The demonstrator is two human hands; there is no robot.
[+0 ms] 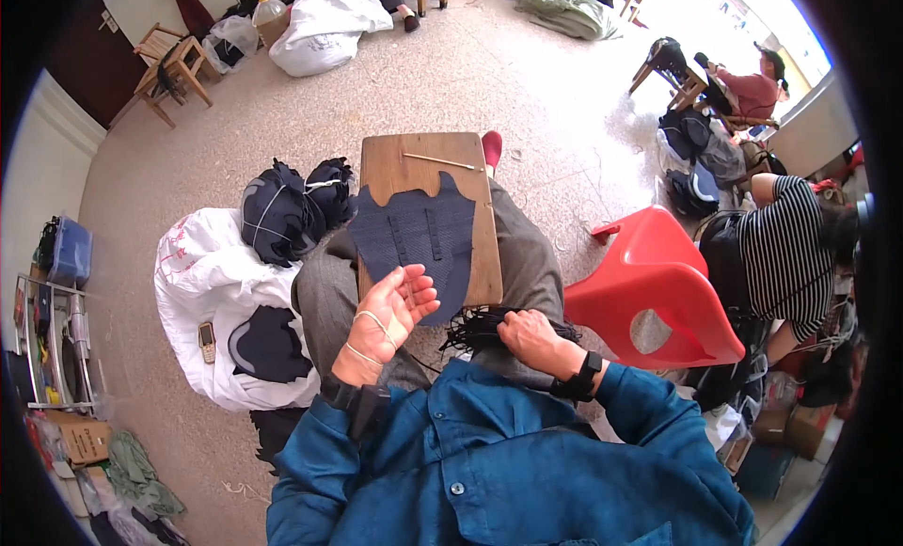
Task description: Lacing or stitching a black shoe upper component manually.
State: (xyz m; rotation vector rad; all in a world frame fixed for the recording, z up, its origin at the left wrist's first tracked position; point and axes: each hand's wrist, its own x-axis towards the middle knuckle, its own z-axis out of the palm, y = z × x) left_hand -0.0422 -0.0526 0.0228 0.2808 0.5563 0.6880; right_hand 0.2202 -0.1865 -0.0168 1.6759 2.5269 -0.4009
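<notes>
A dark navy fabric piece (pixel 414 231) with two narrow raised strips lies flat on a wooden board (pixel 376 151) across my lap. My left hand (pixel 400 306) is palm up over its near end, fingers apart, holding nothing. A pale string or band (pixel 378 322) loops around that hand and wrist. At the board's near right edge, my right hand (pixel 536 339) curls its fingers into a bundle of thin black strips (pixel 480 330) on my lap. Its fingertips are hidden in the strips. A thin wooden stick (pixel 440 160) rests on the far part of the board.
Tied bundles of dark fabric pieces (pixel 275 212) sit at left beside a white sack (pixel 202 264) bearing a phone (pixel 207 343) and more pieces (pixel 273 344). A red plastic stool (pixel 649 292) stands close at right. Beyond it, a person in a striped top (pixel 790 250) bends over.
</notes>
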